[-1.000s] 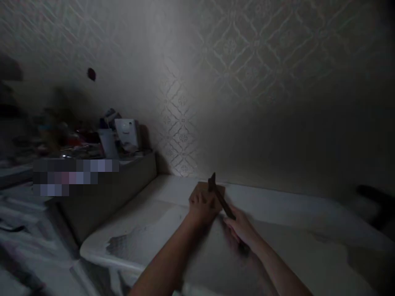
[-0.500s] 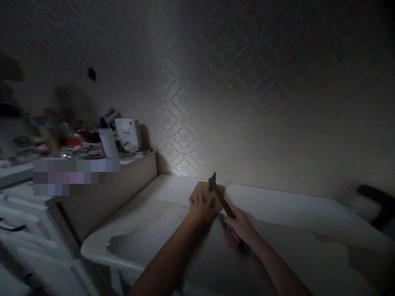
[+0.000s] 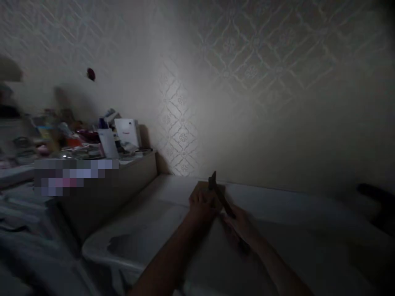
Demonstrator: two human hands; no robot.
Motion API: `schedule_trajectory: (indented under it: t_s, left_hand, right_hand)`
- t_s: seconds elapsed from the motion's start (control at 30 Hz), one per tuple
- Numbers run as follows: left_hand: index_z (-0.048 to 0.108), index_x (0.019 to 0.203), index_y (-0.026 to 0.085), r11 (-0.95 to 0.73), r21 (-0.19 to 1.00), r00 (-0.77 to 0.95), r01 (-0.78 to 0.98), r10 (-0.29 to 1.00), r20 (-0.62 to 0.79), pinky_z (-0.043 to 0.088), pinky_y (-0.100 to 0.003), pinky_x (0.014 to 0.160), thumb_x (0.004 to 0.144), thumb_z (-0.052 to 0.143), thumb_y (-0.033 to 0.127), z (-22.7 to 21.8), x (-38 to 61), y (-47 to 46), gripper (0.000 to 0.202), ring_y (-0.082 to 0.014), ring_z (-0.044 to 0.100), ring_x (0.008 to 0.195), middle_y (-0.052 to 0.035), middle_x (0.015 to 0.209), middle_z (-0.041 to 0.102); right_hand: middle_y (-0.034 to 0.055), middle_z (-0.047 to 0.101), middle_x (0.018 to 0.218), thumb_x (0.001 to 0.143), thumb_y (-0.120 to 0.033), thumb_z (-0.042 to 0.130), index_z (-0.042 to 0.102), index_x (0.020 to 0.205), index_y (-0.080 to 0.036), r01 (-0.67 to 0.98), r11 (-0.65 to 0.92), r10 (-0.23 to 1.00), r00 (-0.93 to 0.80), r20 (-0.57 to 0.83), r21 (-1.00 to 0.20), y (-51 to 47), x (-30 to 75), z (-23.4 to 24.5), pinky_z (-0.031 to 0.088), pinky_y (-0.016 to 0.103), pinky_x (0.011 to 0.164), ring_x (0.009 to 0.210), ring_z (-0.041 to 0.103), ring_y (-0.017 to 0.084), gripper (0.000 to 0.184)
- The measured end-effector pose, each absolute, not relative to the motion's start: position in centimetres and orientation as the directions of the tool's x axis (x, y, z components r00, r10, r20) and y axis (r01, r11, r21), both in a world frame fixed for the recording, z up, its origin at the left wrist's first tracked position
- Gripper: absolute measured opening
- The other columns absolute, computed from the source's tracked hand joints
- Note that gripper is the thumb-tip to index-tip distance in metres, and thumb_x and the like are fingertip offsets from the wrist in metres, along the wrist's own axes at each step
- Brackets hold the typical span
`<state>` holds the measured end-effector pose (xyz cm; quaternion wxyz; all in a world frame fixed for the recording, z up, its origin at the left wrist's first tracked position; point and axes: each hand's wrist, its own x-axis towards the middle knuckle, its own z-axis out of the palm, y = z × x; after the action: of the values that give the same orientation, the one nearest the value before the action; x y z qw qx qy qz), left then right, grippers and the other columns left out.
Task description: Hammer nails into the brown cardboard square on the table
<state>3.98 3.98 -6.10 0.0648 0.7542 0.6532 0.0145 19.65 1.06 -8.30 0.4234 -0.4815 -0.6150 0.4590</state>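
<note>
In a dim room, a small brown board (image 3: 206, 189) lies on a white table (image 3: 277, 209) near the wall. My left hand (image 3: 202, 205) rests on the board with its fingers curled down onto it. My right hand (image 3: 241, 224) is closed round the wooden handle of a small hammer (image 3: 219, 196). The hammer's dark head points up over the board's far right corner. What lies under my left fingers is too dark to make out.
A patterned wall stands right behind the table. To the left, a lower beige cabinet (image 3: 135, 172) carries white boxes (image 3: 126, 132) and cluttered small items. A dark chair part (image 3: 375, 195) shows at the right edge. A worn grey patch (image 3: 123, 242) marks the table's left front.
The hands and hammer have hardly moved. My left fingers have curled tighter on the board, and the light has flickered between frames.
</note>
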Motion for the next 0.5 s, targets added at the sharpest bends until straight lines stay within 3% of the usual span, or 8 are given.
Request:
schedule_trajectory:
  t_s: [0.27, 0.5]
  left_hand:
    - [0.032, 0.151, 0.032, -0.147, 0.105, 0.152, 0.984, 0.988, -0.038, 0.02, -0.062, 0.11, 0.091, 0.036, 0.066, -6.07, 3.96, 3.77, 0.069, -0.0414, 0.016, 0.145, -0.0175, 0.159, 0.022]
    - [0.033, 0.15, 0.033, -0.144, 0.091, 0.148, 0.985, 0.988, -0.037, 0.021, -0.061, 0.109, 0.092, 0.035, 0.065, -5.72, 4.03, 3.72, 0.066, -0.0395, 0.016, 0.146, -0.0167, 0.159, 0.021]
  right_hand:
    - [-0.0115, 0.04, 0.045, 0.066, -0.033, 0.055, 0.058, 0.119, -0.017, 0.218, 0.087, 0.98, -0.192, 0.045, -0.972, 0.85, 19.78, -8.14, 0.025, 0.021, 0.032, 0.03, 0.033, 0.009, 0.056]
    - [-0.0124, 0.038, 0.045, 0.063, -0.029, 0.056, 0.061, 0.105, -0.019, 0.173, 0.092, 0.979, -0.198, 0.057, -0.981, 0.75, 19.66, -7.75, 0.026, 0.02, 0.033, 0.031, 0.034, 0.008, 0.043]
